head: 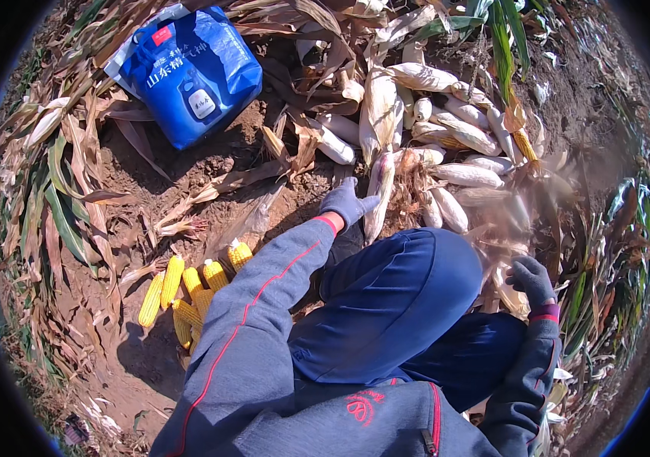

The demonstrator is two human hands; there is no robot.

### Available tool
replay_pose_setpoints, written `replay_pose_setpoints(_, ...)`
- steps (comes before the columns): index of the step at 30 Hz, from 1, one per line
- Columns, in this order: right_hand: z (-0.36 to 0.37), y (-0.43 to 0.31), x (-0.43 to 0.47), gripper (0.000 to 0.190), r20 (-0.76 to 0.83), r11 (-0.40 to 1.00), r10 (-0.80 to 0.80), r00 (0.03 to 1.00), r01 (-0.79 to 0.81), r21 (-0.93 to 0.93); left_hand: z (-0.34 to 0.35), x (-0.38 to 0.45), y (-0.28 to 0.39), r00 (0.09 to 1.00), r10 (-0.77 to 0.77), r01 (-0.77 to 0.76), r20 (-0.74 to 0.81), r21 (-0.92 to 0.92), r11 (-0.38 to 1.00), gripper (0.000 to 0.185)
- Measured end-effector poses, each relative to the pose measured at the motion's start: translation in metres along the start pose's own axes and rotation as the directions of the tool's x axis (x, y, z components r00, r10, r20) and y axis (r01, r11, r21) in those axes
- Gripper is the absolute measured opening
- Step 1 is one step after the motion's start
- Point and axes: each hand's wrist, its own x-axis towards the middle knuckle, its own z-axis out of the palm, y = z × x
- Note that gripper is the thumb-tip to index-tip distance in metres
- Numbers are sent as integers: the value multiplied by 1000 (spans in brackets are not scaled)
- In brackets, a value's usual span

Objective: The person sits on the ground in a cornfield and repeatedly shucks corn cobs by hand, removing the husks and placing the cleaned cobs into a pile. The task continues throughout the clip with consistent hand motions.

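Observation:
My left hand (pixel 349 204), in a grey knitted glove, is at the near edge of a pile of husk-covered corn ears (pixel 467 134). Its thumb reaches to a pale, purple-tinged ear in its husk (pixel 381 191); the fingers are spread and not closed around it. My right hand (pixel 532 280), gloved too, is beside my right knee with fingers loosely curled and nothing visible in it. Just beyond it, a pale husk (pixel 510 211) is blurred by motion. Husked yellow corn cobs (pixel 188 291) lie on the soil to the left, partly hidden by my left sleeve.
A blue printed bag (pixel 199 80) sits on dry stalks at the upper left. Dry corn leaves and stalks (pixel 82 188) line the left side, with more stalks (pixel 599 274) at the right. My bent knee (pixel 405 297) rises between my hands. Bare soil (pixel 136 365) shows at the lower left.

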Motion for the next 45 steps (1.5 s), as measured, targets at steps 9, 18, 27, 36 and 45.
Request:
replay_pose_setpoints(9,13,-28,-5,24,8,989,-111,994,111,-94,42,50,51,908,-361,372,-214,14,928,93)
replay_pose_setpoints(18,15,-34,-7,22,8,947,-242,970,238,-217,42,35,51,910,-343,240,-233,-379,894,75)
replay_pose_setpoints(27,16,-42,-6,29,-40,987,-135,990,130,-93,24,27,117,975,215,-7,60,-954,298,40)
replay_pose_setpoints(36,41,-85,-8,52,-150,630,-92,984,174,756,7,-27,228,792,557,203,250,-968,146,37)
replay_pose_setpoints(45,-7,-50,7,27,-546,-8,25,837,546,838,-12,-83,271,565,706,101,428,-885,455,57)
